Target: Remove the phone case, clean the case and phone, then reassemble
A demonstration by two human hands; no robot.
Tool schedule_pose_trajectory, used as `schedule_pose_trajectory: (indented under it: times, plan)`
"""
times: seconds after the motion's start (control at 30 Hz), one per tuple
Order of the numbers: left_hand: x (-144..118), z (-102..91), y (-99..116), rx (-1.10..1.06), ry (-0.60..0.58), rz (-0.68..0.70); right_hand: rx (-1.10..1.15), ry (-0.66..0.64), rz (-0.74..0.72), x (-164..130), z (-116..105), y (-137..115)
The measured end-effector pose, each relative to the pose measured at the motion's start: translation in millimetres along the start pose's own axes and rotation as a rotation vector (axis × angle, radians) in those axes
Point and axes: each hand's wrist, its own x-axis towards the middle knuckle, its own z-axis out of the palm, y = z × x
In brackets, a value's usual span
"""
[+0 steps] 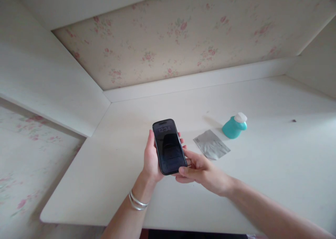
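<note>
A black smartphone (pixel 170 148) is held above the white desk, its dim screen facing me and reading 12:34. My left hand (pixel 152 158) wraps it from the left and beneath, with fingertips showing past its right edge. At the lower right corner, my right hand (pixel 198 169) grips the phone, thumb on the front and fingers at the side and below. Just right of the hands a grey, creased cloth or flat packet (pixel 212 145) lies on the desk. Beyond it stands a turquoise bottle (pixel 233 127) with a white top.
The white desk (pixel 262 169) meets a low back ledge and a floral-papered wall (pixel 181 39). A white side panel (pixel 57 67) rises at the left. Toward the right, a small dark object (pixel 294 121) sits on the desk. The desk's rounded front corner is at lower left.
</note>
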Motion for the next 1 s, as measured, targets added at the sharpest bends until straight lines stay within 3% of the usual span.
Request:
schedule_pose_trajectory:
  times: [0.13,0.3,0.37,0.47,0.53,0.7,1.0]
  plan:
    - [-0.6,3.5,0.0,0.018,0.002,0.006,-0.01,0.031,0.012,0.5,2.7,0.4]
    - [-1.8,2.8,0.2,0.02,-0.044,-0.062,-0.139,-0.084,-0.019,-0.1,-1.5,-10.1]
    - [-2.7,2.3,0.6,0.026,-0.05,-0.082,-0.286,0.038,-0.074,-1.1,-8.6,-18.9]
    - [-4.0,2.5,-0.8,0.055,-0.044,-0.061,-0.409,0.451,-0.267,-2.4,-20.1,-31.3]
    - [-4.1,2.5,-4.2,0.072,-0.075,-0.108,-0.363,0.545,-0.364,-3.0,-23.6,-35.9]
    - [-0.6,-0.4,-17.4,0.154,-0.124,-0.254,-0.146,0.259,-0.275,-3.0,-15.6,-33.8]
    - [1.6,2.4,-20.0,0.243,-0.082,-0.269,-0.195,0.358,-0.345,-3.4,-12.8,-29.4]
